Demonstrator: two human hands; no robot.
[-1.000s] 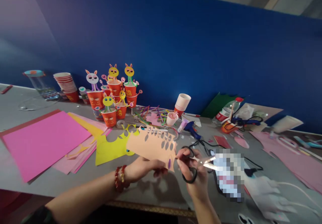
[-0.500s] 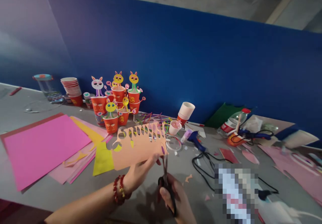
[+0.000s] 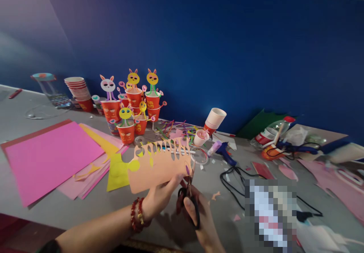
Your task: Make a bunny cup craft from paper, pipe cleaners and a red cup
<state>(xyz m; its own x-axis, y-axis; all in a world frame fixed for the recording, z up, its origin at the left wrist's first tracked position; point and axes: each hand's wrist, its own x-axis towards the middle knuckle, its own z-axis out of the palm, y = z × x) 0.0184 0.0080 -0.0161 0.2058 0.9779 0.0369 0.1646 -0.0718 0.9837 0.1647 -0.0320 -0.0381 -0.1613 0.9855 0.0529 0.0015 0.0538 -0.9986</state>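
Observation:
A sheet of peach paper (image 3: pixel 159 171), its upper edge full of cut-out gaps, is held up above the grey table. My left hand (image 3: pixel 163 196), with red beads at the wrist, grips the sheet's lower right edge between thumb and fingers. My right hand (image 3: pixel 199 211) is closed round the black handles of a pair of scissors (image 3: pixel 195 207). The blades point up at the sheet's right edge, beside a small purple oval on the paper. Part of the blades is hidden behind the paper and fingers. Yellow paper (image 3: pixel 118 175) lies just left of the sheet.
Red paper cups with paper animal figures (image 3: pixel 126 126) stand behind the sheet. Pink sheets (image 3: pixel 54 158) lie left. At right are a blue glue gun (image 3: pixel 227 154), its black cable (image 3: pixel 227 186), a plastic bottle (image 3: pixel 264 136) and pink scraps. White cups (image 3: pixel 215 118) lean near the blue wall.
The scissors have moved slightly up along the peach sheet's right edge, their blades now beside the purple oval. The camera view has tilted down a little. Both hands keep their hold.

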